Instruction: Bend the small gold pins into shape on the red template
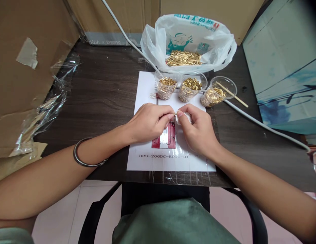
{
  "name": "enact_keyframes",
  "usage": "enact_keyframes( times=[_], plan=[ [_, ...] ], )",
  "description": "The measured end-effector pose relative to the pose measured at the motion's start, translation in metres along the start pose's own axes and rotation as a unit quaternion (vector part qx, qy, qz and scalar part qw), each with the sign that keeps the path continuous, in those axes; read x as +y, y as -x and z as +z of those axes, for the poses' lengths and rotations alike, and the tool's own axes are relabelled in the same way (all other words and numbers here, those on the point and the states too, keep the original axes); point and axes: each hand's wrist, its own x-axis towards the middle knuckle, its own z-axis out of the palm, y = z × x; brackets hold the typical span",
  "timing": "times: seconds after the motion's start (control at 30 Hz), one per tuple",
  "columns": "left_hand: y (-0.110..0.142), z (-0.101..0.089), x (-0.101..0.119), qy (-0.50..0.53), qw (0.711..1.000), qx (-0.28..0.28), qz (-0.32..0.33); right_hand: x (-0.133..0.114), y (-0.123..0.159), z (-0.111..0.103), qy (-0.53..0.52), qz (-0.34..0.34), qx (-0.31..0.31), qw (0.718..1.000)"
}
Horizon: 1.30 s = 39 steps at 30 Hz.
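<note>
My left hand (151, 122) is closed, thumb and forefinger pinching one end of a small gold-coloured metal pin (175, 114). At the pin's other end, my right hand (198, 128) is closed in a pinch too. A crumpled white piece (186, 117), like tissue or cloth, is tucked in the right fingers; its full shape is hidden. Beneath both hands lies a printed white sheet (144, 162) with a red-and-white picture (170, 137). Just beyond them stand three clear plastic cups, left (166, 91), middle (186, 95) and right (209, 101), holding many small gold-coloured metal pieces.
Behind the cups, a white plastic bag (158, 44) holds a heap of longer gold-coloured pins (184, 58). A wooden stick (236, 98) leans out of the right cup. One white cable (270, 128) crosses the dark table (104, 84). Cardboard (28, 88) walls the left side.
</note>
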Motion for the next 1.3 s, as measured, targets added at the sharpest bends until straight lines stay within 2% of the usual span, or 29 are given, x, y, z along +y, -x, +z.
enact_keyframes(
  times=[0.37,0.47,0.67,0.83,0.97,1.07,1.13,1.17,1.23,1.3],
  plan=[
    [-0.002,-0.001,-0.001,0.006,1.000,0.018,-0.002,0.002,-0.005,-0.005,0.020,-0.024,-0.014,0.999],
    [-0.002,-0.001,0.000,0.001,0.999,0.034,-0.010,0.003,-0.005,-0.005,0.033,-0.051,-0.009,0.998],
    [-0.001,0.001,-0.001,0.016,0.997,0.072,0.019,0.008,-0.007,-0.002,0.077,-0.114,0.011,0.990],
    [0.001,0.002,-0.002,0.026,0.996,0.090,-0.001,0.012,-0.010,-0.009,0.117,-0.143,0.043,0.982],
    [0.002,0.002,-0.001,0.049,0.995,0.083,-0.011,0.007,-0.011,-0.026,0.083,-0.120,0.097,0.984],
    [0.002,0.002,-0.001,0.083,0.994,0.073,-0.016,0.003,-0.024,-0.046,0.027,-0.119,0.148,0.981],
    [0.001,0.001,-0.001,0.108,0.992,0.061,-0.020,0.003,-0.041,-0.064,0.073,-0.138,0.163,0.974],
    [0.001,0.001,-0.001,0.116,0.992,0.053,-0.022,0.003,-0.051,-0.073,0.131,-0.152,0.161,0.966],
    [0.000,0.001,-0.002,0.123,0.991,0.036,-0.026,0.004,-0.070,-0.094,0.226,-0.140,0.118,0.957],
    [0.001,0.001,-0.002,0.122,0.992,0.025,-0.030,0.006,-0.086,-0.112,0.281,-0.098,0.028,0.954]
  ],
)
